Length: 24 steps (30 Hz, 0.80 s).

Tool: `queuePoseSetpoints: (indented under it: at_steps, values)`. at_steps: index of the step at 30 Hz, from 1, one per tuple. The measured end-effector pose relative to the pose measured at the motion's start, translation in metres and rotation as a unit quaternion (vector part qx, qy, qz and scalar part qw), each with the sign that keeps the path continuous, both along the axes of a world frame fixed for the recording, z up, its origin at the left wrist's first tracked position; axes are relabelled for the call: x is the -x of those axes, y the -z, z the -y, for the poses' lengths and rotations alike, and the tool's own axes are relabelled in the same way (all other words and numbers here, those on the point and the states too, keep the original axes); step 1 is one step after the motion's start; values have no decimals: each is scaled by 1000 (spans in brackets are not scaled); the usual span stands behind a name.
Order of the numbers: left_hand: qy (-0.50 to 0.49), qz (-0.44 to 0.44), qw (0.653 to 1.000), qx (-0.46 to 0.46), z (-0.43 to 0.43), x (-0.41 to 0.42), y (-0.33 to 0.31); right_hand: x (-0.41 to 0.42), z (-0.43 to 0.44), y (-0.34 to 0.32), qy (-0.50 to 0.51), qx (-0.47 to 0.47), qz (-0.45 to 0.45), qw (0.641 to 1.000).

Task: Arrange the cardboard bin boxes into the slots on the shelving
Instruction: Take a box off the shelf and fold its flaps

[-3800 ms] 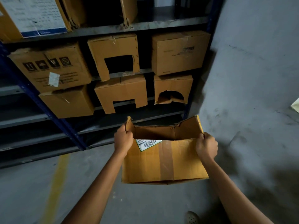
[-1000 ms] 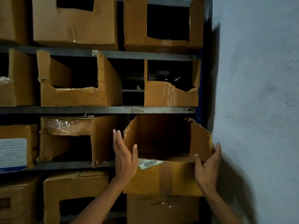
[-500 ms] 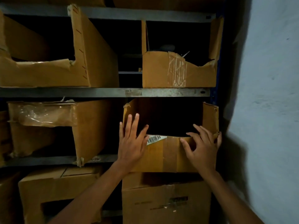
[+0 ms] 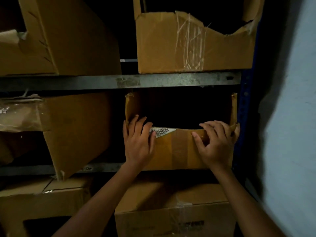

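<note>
A brown cardboard bin box [image 4: 177,149] with a cut-out front and a barcode label [image 4: 162,131] sits in the right-hand slot of the middle shelf. My left hand [image 4: 138,142] lies flat against its front panel at the left, fingers straight and reaching over the cut edge. My right hand [image 4: 217,142] presses on the right side of the same panel, fingers loosely bent over the top edge. The box's inside is dark.
A grey shelf rail [image 4: 119,81] runs just above the box. A blue upright [image 4: 244,117] and a pale wall [image 4: 290,117] stand at the right. Other bin boxes fill the slots above [image 4: 193,48], to the left [image 4: 75,130] and below [image 4: 171,216].
The box was carried up from floor level and slid into the shelf slot. Both hands shifted from its sides to its front panel. The view has come closer.
</note>
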<state>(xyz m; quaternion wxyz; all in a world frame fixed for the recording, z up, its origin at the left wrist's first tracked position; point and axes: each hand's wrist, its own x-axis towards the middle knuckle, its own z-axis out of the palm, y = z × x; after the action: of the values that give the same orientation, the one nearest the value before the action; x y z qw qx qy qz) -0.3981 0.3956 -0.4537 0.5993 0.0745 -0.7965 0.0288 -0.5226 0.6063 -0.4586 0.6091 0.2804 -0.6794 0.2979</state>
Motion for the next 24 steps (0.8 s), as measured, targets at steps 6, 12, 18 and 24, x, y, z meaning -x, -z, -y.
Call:
queuePoseSetpoints:
  at_steps: [6,12,18,24]
  values:
    - [-8,28,999,-17,-3,1,-2,4,-3,-1,-9,-23,26,999]
    - [-12,121,992,-36,-7,-17,-13,-23,-9,-14,-36,-36,136,989]
    - [72,151,984,-68,-22,-75,-31,-82,-25,-25,-152,-14,268,951]
    - [165,25,984,-60,-59,-167,-51,-191,-32,-35,-251,34,258,933]
